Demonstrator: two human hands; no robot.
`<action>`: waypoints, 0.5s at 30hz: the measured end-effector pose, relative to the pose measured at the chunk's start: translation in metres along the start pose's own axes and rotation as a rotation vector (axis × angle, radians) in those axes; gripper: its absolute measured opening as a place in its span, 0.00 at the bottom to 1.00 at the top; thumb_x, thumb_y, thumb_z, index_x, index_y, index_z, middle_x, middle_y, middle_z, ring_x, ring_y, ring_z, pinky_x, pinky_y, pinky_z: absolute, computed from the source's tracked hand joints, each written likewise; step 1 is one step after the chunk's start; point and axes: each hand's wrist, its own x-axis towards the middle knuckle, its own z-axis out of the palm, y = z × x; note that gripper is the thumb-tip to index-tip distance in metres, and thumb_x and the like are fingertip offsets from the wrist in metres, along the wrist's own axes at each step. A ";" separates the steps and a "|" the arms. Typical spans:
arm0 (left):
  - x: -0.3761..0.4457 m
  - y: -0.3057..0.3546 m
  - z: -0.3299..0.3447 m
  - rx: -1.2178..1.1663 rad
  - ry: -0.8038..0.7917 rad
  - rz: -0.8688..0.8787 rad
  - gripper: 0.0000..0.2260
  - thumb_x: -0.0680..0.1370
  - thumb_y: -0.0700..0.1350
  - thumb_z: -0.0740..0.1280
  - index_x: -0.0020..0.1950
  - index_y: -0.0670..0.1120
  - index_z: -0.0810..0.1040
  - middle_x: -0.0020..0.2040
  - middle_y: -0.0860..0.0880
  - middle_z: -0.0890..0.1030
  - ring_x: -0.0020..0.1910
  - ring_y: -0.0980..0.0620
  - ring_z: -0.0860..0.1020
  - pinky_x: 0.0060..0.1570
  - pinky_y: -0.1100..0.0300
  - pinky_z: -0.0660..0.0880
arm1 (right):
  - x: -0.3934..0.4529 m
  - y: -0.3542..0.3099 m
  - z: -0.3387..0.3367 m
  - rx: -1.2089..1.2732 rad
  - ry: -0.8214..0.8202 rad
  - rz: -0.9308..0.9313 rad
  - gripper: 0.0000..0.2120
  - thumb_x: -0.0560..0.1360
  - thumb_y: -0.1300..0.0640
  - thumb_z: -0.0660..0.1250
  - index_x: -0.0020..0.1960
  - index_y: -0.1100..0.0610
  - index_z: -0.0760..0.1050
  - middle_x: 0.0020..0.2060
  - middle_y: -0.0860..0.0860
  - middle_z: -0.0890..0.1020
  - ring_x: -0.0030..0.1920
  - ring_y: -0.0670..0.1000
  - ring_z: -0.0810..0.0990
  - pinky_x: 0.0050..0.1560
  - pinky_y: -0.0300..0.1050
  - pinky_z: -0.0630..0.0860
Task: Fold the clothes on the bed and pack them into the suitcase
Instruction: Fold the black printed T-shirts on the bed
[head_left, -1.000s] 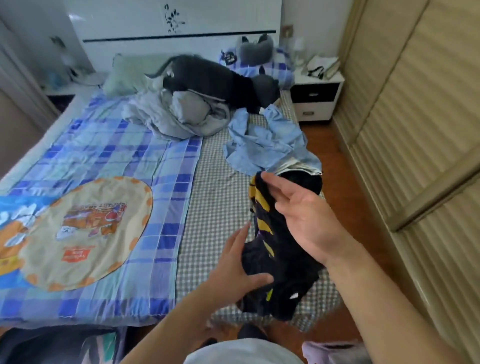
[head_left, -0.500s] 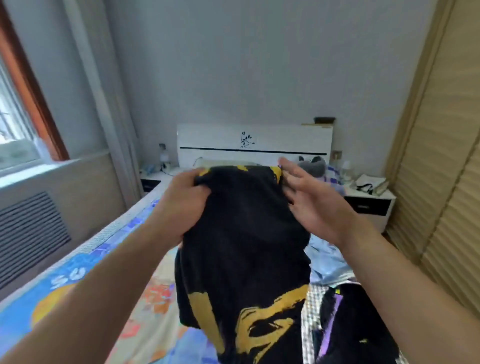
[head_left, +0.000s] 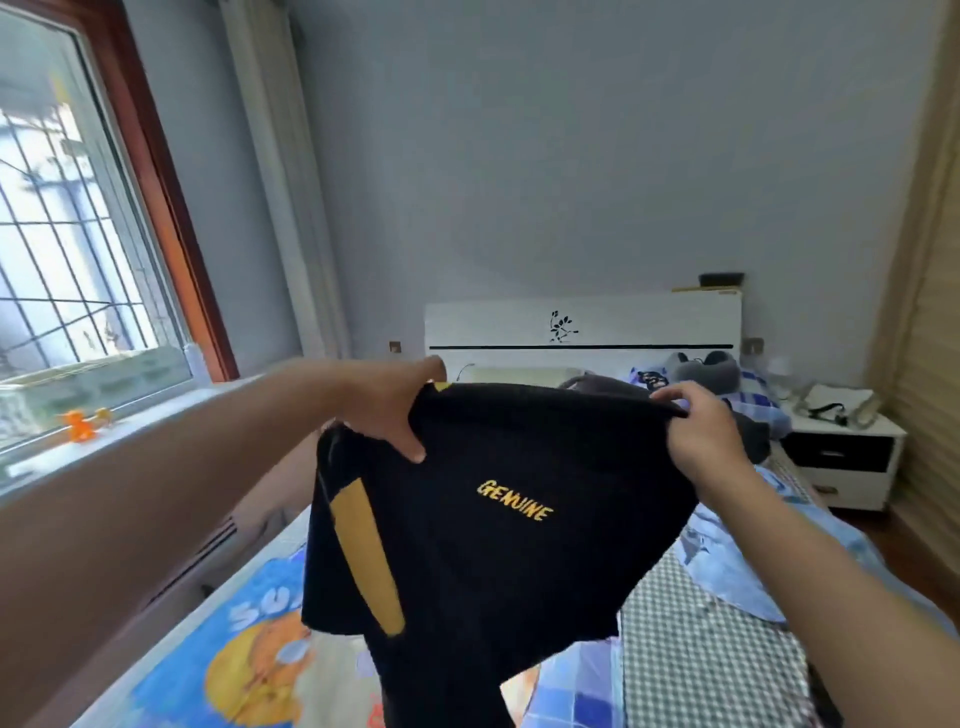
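A black T-shirt (head_left: 483, 561) with a yellow stripe and the yellow word GENUINE hangs spread in the air over the bed (head_left: 711, 660). My left hand (head_left: 387, 410) grips its top edge at the left. My right hand (head_left: 704, 434) grips the top edge at the right. A light blue garment (head_left: 727, 566) lies crumpled on the bed below my right arm. A dark garment (head_left: 756, 439) lies near the pillows, mostly hidden behind the shirt. No suitcase is in view.
The white headboard (head_left: 582, 332) stands against the far wall. A white nightstand (head_left: 844, 462) with a bag on top is at the right, next to wooden wardrobe doors (head_left: 930, 364). A window (head_left: 67, 249) and its sill run along the left.
The camera tilted up from the bed. Both hands lifted the black T-shirt off the bed and drew its top edge apart, so it now hangs wide with the GENUINE print facing me.
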 end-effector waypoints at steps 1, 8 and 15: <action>0.000 -0.012 0.011 0.062 0.033 0.028 0.30 0.74 0.46 0.74 0.69 0.56 0.61 0.60 0.51 0.74 0.53 0.50 0.77 0.49 0.55 0.77 | 0.000 -0.012 -0.001 0.018 -0.038 -0.024 0.14 0.78 0.69 0.60 0.50 0.52 0.78 0.45 0.50 0.82 0.47 0.53 0.79 0.42 0.42 0.73; -0.016 -0.143 0.086 -0.253 0.325 -0.162 0.11 0.75 0.32 0.64 0.42 0.49 0.76 0.41 0.49 0.78 0.45 0.48 0.78 0.39 0.59 0.68 | -0.026 -0.037 0.024 -0.190 -0.589 0.000 0.05 0.79 0.57 0.70 0.50 0.58 0.83 0.44 0.58 0.86 0.42 0.53 0.85 0.43 0.44 0.81; -0.025 -0.195 0.143 -0.482 0.480 -0.386 0.13 0.76 0.33 0.61 0.34 0.46 0.74 0.36 0.41 0.79 0.37 0.41 0.77 0.33 0.55 0.68 | -0.038 -0.002 0.047 -0.138 -1.223 0.243 0.17 0.76 0.66 0.71 0.65 0.63 0.76 0.60 0.64 0.81 0.62 0.64 0.80 0.64 0.59 0.77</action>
